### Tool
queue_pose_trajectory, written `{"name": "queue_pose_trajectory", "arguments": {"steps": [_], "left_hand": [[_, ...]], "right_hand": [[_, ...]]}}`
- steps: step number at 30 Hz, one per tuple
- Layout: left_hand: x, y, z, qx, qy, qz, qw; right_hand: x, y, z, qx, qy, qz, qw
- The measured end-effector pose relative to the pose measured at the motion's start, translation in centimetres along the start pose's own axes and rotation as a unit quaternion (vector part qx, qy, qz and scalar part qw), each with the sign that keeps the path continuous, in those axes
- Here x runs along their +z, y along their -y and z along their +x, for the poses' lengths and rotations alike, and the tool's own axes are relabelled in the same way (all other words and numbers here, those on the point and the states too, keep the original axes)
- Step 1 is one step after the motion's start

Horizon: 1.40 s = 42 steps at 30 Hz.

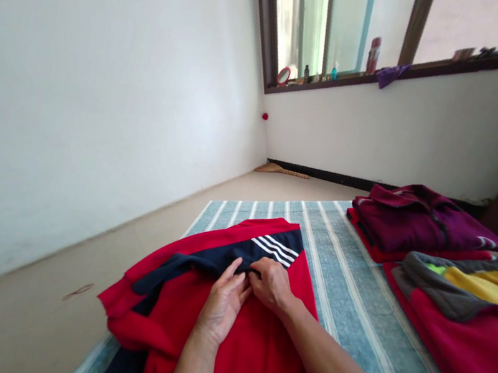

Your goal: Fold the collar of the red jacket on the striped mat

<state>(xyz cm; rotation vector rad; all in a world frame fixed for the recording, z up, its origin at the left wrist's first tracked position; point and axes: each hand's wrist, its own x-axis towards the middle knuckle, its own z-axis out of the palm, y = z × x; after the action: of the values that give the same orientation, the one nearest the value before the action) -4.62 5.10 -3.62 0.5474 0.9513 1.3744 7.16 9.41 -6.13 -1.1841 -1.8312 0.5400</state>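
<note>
A red and navy garment (247, 344) with white stripes near its top lies spread on a blue-and-white striped cloth (339, 276). Both hands meet at the garment's navy band. My left hand (225, 302) rests palm partly up on the red fabric, its fingertips at the navy edge. My right hand (272, 283) has its fingers curled and pinched on the navy fabric, close beside the left fingertips. A sleeve of the garment is bunched toward the lower left.
Folded maroon and purple clothes (418, 219) lie at the right, with a pink, grey and yellow garment (466, 334) nearer. A white wall (105, 82) stands at the left. Small items and a pink bottle (373, 56) line the windowsill. A brush (280, 170) lies near the corner.
</note>
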Motion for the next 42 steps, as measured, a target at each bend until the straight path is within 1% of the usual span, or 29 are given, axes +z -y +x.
{"name": "queue_pose_trajectory", "arguments": {"steps": [2,4,6,8,11,14,17,23,28,32,37,42], "left_hand": [[0.1,0.3,0.2,0.024,-0.014,0.01,1.0],[0.2,0.4,0.3,0.049,-0.031,0.015,0.998],[0.2,0.4,0.4,0.064,-0.042,0.013,0.997],[0.2,0.3,0.4,0.076,-0.052,0.004,0.996],[0.1,0.3,0.5,0.092,-0.067,-0.011,0.993],[0.0,0.3,0.6,0.106,-0.078,-0.018,0.991],[-0.1,0.3,0.7,0.112,-0.082,-0.022,0.99],[-0.2,0.0,0.9,0.103,-0.093,-0.04,0.99],[-0.3,0.2,1.0,0.09,-0.122,-0.005,0.989],[-0.2,0.4,1.0,0.107,-0.136,0.015,0.985],[-0.5,0.8,1.5,0.131,-0.177,0.103,0.97],[-2.1,1.2,2.5,0.143,-0.184,0.216,0.948]], "right_hand": [[0.0,-0.5,0.2,0.018,-0.032,0.046,0.998],[0.0,-1.3,0.6,0.054,-0.078,0.093,0.991],[0.0,-2.4,1.0,0.101,-0.124,0.136,0.978],[0.1,-3.5,1.3,0.144,-0.157,0.174,0.961],[0.2,-4.6,1.5,0.181,-0.177,0.221,0.942],[0.3,-5.0,1.5,0.191,-0.178,0.247,0.933],[0.2,-5.0,1.3,0.192,-0.172,0.248,0.934],[-0.1,-4.7,1.1,0.183,-0.145,0.206,0.95],[-0.3,-4.3,1.0,0.167,-0.109,0.142,0.969],[-0.6,-3.9,0.8,0.144,-0.069,0.076,0.984],[-1.0,-3.3,0.6,0.096,-0.01,0.004,0.995],[-0.9,-3.1,0.5,0.066,0.029,-0.058,0.996]]}}
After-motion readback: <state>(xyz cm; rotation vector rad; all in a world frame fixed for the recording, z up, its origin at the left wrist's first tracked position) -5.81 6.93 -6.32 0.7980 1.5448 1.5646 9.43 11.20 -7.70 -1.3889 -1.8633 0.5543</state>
